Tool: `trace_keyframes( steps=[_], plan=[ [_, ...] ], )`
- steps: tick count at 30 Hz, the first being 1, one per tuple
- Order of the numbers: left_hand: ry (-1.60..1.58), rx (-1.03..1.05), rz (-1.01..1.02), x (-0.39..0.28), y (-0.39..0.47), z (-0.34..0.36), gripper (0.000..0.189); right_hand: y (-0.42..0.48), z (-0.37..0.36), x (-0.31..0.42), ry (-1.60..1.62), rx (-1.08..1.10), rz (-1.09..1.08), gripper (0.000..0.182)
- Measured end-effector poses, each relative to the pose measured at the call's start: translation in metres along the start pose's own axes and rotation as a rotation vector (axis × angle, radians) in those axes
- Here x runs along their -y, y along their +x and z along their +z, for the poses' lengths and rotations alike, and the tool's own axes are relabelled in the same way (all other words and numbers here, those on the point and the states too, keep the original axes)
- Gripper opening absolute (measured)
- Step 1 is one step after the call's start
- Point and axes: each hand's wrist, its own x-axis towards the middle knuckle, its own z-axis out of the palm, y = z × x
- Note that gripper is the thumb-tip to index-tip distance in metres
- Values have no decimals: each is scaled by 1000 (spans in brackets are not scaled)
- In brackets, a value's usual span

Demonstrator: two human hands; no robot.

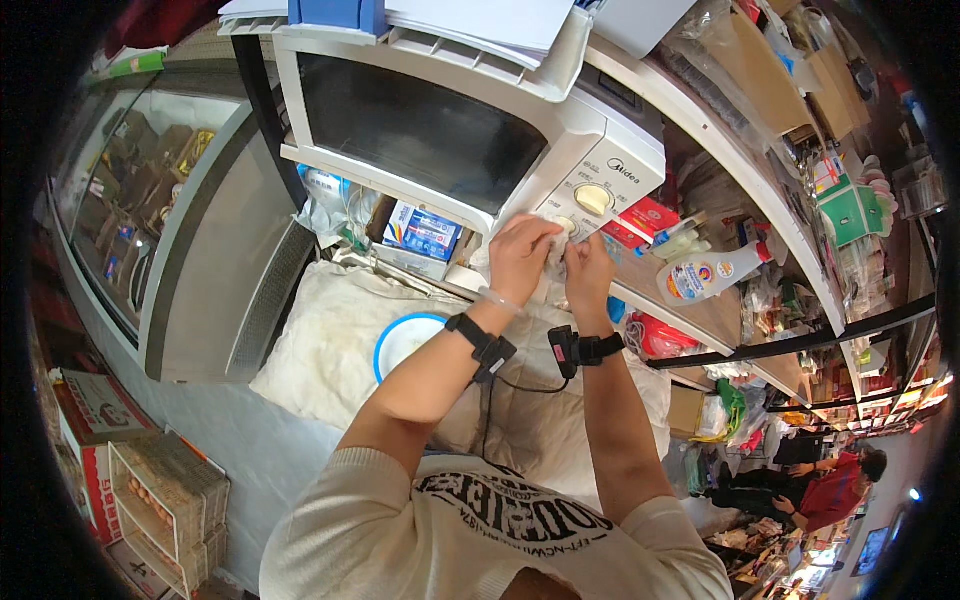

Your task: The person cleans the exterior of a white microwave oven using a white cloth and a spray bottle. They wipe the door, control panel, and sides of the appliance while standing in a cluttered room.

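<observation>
A white Midea microwave oven (551, 199) stands before me with its dark door (420, 124) closed. Its upper round knob (594, 199) is cream-coloured and uncovered. At the lower knob (570, 225), my left hand (519, 251) and my right hand (587, 274) come close together. A crumpled whitish cloth (556, 251) is pinched by my left fingers against this knob. The fingertips of my right hand touch the cloth and the panel edge; how firmly they grip is partly hidden. Both wrists wear black straps with small devices, joined by a cable.
A spray bottle (709, 274) lies on the shelf at right. Below my arms, a white tub with a blue rim (379, 352) rests on a cream padded cover (322, 337). A glass display case (217, 247) stands left, above egg crates (169, 502). Someone in red (832, 491) is farther right.
</observation>
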Motion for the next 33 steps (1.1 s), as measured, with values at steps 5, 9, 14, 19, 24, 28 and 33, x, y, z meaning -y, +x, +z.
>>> trace_keyframes(
  steps=[5,9,14,19,24,28,33],
  plan=[
    [27,12,-48,5,1,-1,21,-1,0,8,20,0,-27,34],
    [-20,18,42,-6,13,5,21,-2,-5,10,-57,12,-1,32],
    [-56,-23,-100,9,-3,8,22,0,-3,16,52,16,-1,29],
    [-87,-16,-86,2,3,8,21,1,1,3,61,-12,5,27],
    [3,13,-62,1,4,-1,21,0,-4,22,50,32,12,24],
    [39,4,-18,6,-10,-6,23,0,-3,11,96,31,19,23],
    [39,44,65,-17,9,1,25,0,-5,10,-123,-5,-49,27]
  ],
)
